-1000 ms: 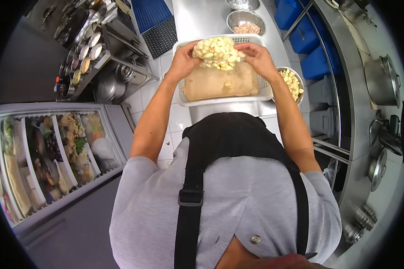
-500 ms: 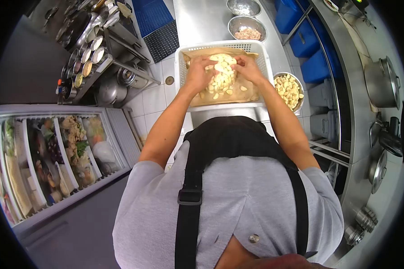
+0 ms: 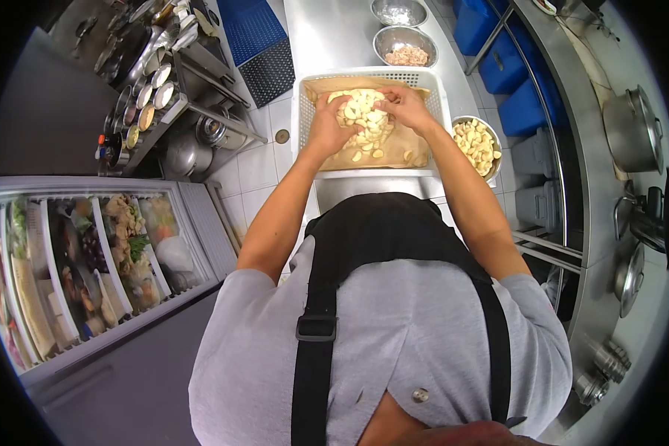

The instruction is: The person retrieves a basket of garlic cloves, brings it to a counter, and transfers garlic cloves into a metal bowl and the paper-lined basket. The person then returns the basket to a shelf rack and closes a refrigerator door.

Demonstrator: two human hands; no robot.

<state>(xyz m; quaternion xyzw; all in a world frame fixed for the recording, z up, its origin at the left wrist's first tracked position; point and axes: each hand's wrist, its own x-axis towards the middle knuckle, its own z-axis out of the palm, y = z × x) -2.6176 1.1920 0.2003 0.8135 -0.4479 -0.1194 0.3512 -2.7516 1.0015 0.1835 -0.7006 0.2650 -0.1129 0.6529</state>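
Observation:
A heap of pale yellow cut pieces [image 3: 364,117], of a kind I cannot make out for sure, lies on brown paper [image 3: 403,141] in a white perforated plastic basket [image 3: 297,119]. My left hand [image 3: 330,128] rests against the left side of the heap, thumb stretched out over its lower part and the other fingers partly hidden. On the upper right, my right hand [image 3: 409,110] touches the pieces with its thumb apart from the bent fingers. Both hands are open around the heap. A few loose pieces lie on the paper towards me.
A metal bowl [image 3: 497,167] of similar pieces stands right of the basket. Behind it on the steel table [image 3: 327,37] are a bowl [image 3: 431,56] with pinkish minced food and another metal bowl [image 3: 399,12]. A glass-topped fridge [image 3: 111,323] is at left, a steel counter [image 3: 606,223] at right.
My left hand has shifted slightly lower and left, its thumb now stretched over the heap. My right hand has moved slightly left. The heap has spread wider between them.

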